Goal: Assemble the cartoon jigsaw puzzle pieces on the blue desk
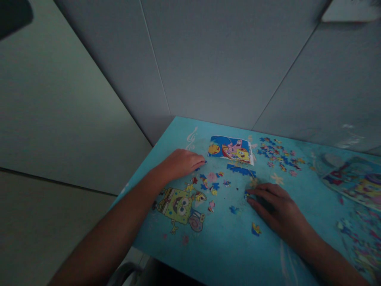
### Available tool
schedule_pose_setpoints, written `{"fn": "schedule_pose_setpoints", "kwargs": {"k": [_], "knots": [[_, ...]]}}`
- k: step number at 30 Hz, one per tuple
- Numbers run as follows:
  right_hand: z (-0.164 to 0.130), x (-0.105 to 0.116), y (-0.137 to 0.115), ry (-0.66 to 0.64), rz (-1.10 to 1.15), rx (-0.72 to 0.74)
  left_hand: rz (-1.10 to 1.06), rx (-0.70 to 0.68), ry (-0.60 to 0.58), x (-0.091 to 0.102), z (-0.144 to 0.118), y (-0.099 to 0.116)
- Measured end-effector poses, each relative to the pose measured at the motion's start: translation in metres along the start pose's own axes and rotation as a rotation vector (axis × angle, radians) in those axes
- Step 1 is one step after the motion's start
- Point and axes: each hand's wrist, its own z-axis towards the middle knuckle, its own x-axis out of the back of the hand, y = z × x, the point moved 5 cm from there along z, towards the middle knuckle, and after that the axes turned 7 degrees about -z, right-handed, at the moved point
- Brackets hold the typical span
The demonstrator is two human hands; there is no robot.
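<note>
My left hand (181, 163) lies palm down on the turquoise cartoon-printed table (226, 246), its fingertips touching a small blue puzzle piece next to the partly assembled cartoon puzzle (230, 149). Fingers of my right hand (275, 208) rest flat on the table, tips at a small piece near a row of joined blue pieces (241, 170). Several loose pieces (208, 184) lie scattered between the two hands. Whether either hand pinches a piece is not clear.
A heap of loose pieces (278, 155) lies at the back right of the puzzle. A printed picture sheet (355, 180) sits at the far right. Single pieces (256, 229) lie near the front. Grey wall panels stand behind the table; the left table edge drops to the floor.
</note>
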Motion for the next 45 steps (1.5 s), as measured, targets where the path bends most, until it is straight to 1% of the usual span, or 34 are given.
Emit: {"fn": "schedule_pose_setpoints", "kwargs": {"k": [8, 16, 19, 23, 26, 30, 35, 45], "knots": [[-0.001, -0.003, 0.002, -0.013, -0.007, 0.003, -0.029, 0.003, -0.033, -0.001, 0.0, 0.0], [-0.001, -0.003, 0.002, -0.029, -0.001, -0.005, -0.029, 0.003, -0.035, 0.005, -0.002, -0.002], [-0.002, -0.003, 0.002, -0.023, 0.003, -0.003, -0.055, -0.029, -0.072, 0.005, -0.004, -0.001], [-0.003, -0.005, 0.004, -0.017, -0.001, 0.004, -0.131, -0.108, -0.119, 0.004, -0.007, 0.005], [-0.003, -0.005, 0.004, -0.021, 0.005, 0.008, -0.181, -0.134, -0.159, 0.004, -0.007, 0.01], [-0.001, -0.003, 0.001, -0.028, 0.018, 0.002, -0.195, -0.127, -0.188, 0.005, -0.007, 0.013], [0.0, -0.002, -0.001, -0.05, 0.017, -0.019, -0.2, -0.082, -0.22, 0.003, -0.007, 0.01], [-0.001, -0.003, -0.001, -0.068, 0.014, -0.013, -0.201, -0.068, -0.225, 0.002, -0.007, 0.01]]}}
